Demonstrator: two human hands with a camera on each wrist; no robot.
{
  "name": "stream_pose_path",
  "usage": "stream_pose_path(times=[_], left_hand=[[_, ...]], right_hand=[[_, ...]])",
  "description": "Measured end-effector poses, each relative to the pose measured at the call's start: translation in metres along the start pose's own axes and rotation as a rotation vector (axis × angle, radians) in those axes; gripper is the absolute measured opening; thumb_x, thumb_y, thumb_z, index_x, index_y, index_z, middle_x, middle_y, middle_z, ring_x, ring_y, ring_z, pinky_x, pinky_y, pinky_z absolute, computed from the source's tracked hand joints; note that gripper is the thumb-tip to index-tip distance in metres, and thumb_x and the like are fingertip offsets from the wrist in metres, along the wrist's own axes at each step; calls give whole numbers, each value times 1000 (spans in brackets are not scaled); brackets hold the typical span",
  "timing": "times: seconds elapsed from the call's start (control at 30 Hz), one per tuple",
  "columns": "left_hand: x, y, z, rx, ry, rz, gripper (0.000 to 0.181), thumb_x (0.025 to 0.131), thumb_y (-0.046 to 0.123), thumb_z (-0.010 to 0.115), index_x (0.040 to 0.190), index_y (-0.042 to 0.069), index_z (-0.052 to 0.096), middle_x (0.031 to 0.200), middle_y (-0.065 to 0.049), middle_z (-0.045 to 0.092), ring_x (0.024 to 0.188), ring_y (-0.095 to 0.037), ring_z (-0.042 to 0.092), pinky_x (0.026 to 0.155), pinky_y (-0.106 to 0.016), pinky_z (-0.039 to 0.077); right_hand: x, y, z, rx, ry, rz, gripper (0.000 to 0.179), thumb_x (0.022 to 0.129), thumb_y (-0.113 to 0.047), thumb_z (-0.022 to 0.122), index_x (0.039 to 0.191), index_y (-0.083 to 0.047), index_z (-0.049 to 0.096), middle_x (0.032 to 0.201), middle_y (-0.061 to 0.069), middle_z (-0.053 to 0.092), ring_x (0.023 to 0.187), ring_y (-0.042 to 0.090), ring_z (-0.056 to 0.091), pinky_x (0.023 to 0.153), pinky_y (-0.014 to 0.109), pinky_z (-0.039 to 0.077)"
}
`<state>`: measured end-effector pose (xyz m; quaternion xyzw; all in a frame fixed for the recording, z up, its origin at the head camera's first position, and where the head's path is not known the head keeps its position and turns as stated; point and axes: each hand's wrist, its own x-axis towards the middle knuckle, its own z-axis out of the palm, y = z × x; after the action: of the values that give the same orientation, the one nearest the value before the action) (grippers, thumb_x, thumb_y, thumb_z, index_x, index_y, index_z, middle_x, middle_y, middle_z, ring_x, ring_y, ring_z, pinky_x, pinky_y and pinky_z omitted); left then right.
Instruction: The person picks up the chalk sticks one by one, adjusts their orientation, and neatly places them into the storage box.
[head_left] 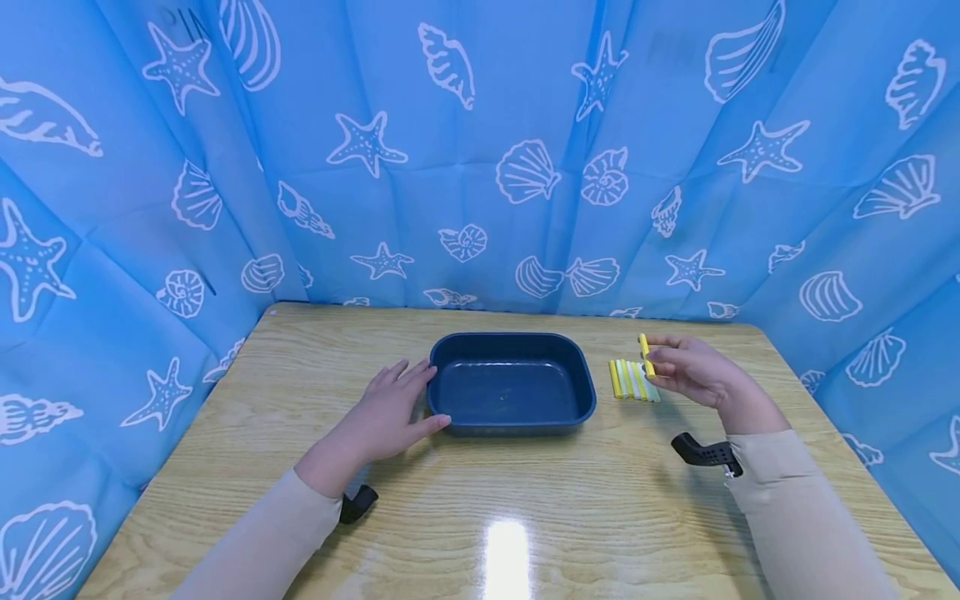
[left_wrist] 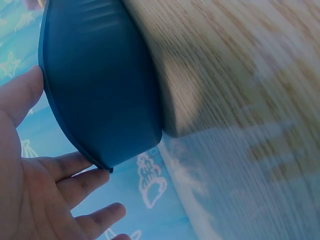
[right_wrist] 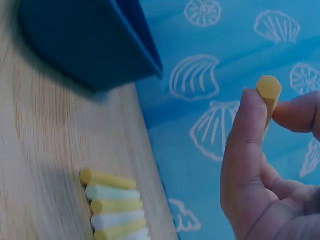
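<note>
1. Between the thumb and fingertips of the right hand [head_left: 693, 367], saw a yellow stick [head_left: 646, 354] pinched, with its faceted end turned toward the right wrist camera.
2. Just below and to the left of those pinching fingertips, found a row of sticks [head_left: 628, 380] lying side by side on the wooden table [head_left: 450, 517], mixing yellow with white and pale green. In the right wrist view, saw the pinched stick held apart from the row.
3. At the fingertips of the left hand [head_left: 390, 412], saw the left end of a dark blue tray [head_left: 512, 430]. Noted fingers spread and relaxed, touching the rim rather than clasping it, with the thumb at the near corner and the fingertips farther back.
4. To the right of the left fingers, inside the tray, saw a smooth floor with small glints of light.
5. Beneath both sets of fingers, saw pale wood grain running across the tabletop, with soft shadows under the hands and rounded corners at the far edge.
6. Nearer the body than the fingers, between the forearms, noted a bright white reflection [head_left: 507, 558] on the wood.
7. Beyond the fingertips and out to both sides, saw a blue curtain [head_left: 487, 83] hanging in folds, printed with white starfish and shells.
8. Behind the fingers, saw beige sleeves [head_left: 802, 508] and black mounts [head_left: 705, 452] at the wrists.
</note>
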<state>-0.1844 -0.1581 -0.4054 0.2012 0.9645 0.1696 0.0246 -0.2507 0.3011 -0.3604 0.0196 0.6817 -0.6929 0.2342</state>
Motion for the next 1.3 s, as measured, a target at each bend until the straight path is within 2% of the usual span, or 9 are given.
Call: stream_pose_path(times=[0.47,0.53,0.63,0.73,0.8,0.9,1.07,1.3], left_hand=[[0,1,1,-6,-4,0,87,95,63,56,156,6,33,162,-15,28,150,-43,17,119,-63,12],[0,1,1,-5,-7,-4,88,94,64,55,157,6,33,163,-14,27,150,-42,16,119,-62,12],[0,1,1,-7,-10,-3,87,94,63,55,157,7,32,163,-14,27,150,-42,16,119,-62,12],[0,1,0,-8,-13,-2,87,95,63,55,157,7,32,163,-14,27,150,-42,16,119,-63,12],[0,1,-1,-6,-11,1,87,95,62,56,157,6,32,163,-15,27,150,-43,16,118,-63,13],[-1,1,-2,-7,-15,-4,87,95,62,56,157,7,32,163,-14,27,150,-42,16,119,-63,12],[0,2,-3,-12,-11,-1,87,94,63,56,157,6,33,162,-15,28,150,-43,16,118,-64,13],[0,3,-4,-12,-22,-7,86,95,61,56,157,5,32,163,-15,27,150,-43,16,118,-64,13]], right_hand=[[1,-21,29,80,-67,13,73,101,0,49,156,6,2,98,4,59,82,7,65,80,24,57],[2,-24,33,75,-88,12,68,101,0,48,155,5,8,97,3,60,83,8,65,79,25,57],[6,-28,41,76,-110,26,51,101,1,49,146,2,24,95,3,58,82,10,65,80,26,58],[12,-32,51,65,-129,53,34,100,2,50,131,-2,35,93,3,57,80,11,64,80,28,58],[17,-35,59,48,-137,65,32,99,2,50,128,-4,37,92,3,56,78,11,62,79,27,59],[25,-38,70,20,-139,87,37,99,3,50,133,-3,35,95,4,55,77,11,62,78,27,59],[40,-41,86,-33,-139,134,57,99,1,50,148,0,22,113,10,44,79,11,58,78,25,58],[59,-45,110,-99,-196,174,35,98,1,51,130,-4,37,101,10,48,80,16,55,74,26,59]])
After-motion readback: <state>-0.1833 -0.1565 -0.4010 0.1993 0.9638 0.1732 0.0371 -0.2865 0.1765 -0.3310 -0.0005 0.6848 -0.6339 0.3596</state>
